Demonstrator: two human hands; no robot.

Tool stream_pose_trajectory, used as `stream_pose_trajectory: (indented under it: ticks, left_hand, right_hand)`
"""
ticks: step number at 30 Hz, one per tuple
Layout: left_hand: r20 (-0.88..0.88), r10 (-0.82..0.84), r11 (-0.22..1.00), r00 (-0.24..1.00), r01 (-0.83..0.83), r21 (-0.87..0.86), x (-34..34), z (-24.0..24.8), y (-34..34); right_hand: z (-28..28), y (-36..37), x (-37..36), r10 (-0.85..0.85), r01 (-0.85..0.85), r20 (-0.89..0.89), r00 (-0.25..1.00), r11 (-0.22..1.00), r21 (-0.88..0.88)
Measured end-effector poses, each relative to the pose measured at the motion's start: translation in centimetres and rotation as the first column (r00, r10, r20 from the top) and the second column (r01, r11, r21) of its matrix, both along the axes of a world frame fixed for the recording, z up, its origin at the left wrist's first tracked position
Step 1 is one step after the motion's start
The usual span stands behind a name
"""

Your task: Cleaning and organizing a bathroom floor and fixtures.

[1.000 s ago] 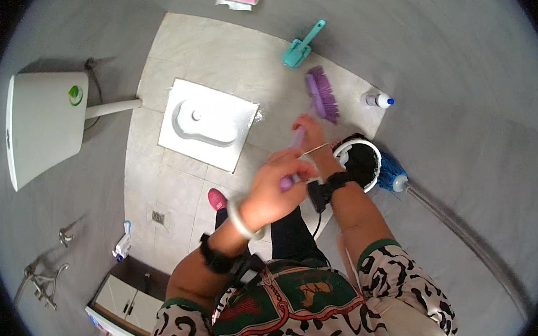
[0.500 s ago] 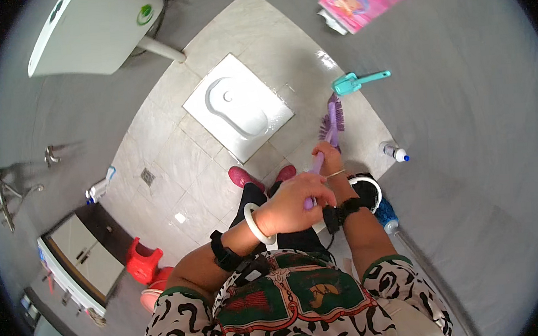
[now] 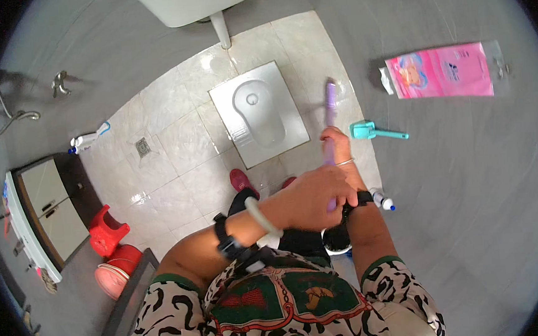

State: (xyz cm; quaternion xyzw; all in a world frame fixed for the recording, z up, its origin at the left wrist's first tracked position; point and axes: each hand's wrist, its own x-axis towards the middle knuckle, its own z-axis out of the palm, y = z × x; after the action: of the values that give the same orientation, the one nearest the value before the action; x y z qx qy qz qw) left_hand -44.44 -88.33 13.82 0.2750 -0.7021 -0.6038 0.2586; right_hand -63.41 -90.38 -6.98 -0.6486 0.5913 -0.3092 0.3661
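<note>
A long purple scrub brush (image 3: 331, 104) slants away from me, its head close to the tiled floor right of the white squat toilet (image 3: 289, 120). Whether the bristles touch the floor I cannot tell. My left hand (image 3: 311, 197) is closed round the near end of the handle, slightly smeared by motion. Farther down, my right hand (image 3: 337, 143) wraps the handle nearer the head. Just right of that hand, a teal scoop (image 3: 363, 130) with a long handle hangs against the grey wall.
A pink tissue pack (image 3: 449, 73) hangs on the right wall; a white bottle (image 3: 381, 200) stands beneath. A bin (image 3: 336, 243) is partly hidden by my arms. Left are a red stool (image 3: 106, 232), red bucket (image 3: 125, 258) and cabinet (image 3: 45, 183). A cistern (image 3: 189, 2) hangs ahead.
My view has turned, so the room appears rotated. The brush head has swung so its bristles no longer show to the sides. Both hands keep hold of the handle.
</note>
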Motion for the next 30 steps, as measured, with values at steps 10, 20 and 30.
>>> stream_pose_trajectory:
  ticks: [10,20,30]
  left_hand:
    - [0.116,0.421,0.907,0.899,-0.420,-0.039,-1.3,-3.7,-5.1]
    - [-0.117,0.600,0.778,0.791,-0.612,-0.144,-6.7,-6.3,-14.0]
    - [0.084,0.877,0.480,0.473,-0.874,-0.080,-5.0,-6.9,-8.7]
  right_hand:
    - [-6.5,-7.8,3.0,0.181,-0.171,0.150,0.972,0.982,-0.079]
    - [-5.2,-25.3,-2.8,0.510,-0.504,-0.055,0.858,0.818,-0.278]
    - [-7.9,-20.9,4.5,0.786,-0.772,-0.021,0.618,0.603,-0.200]
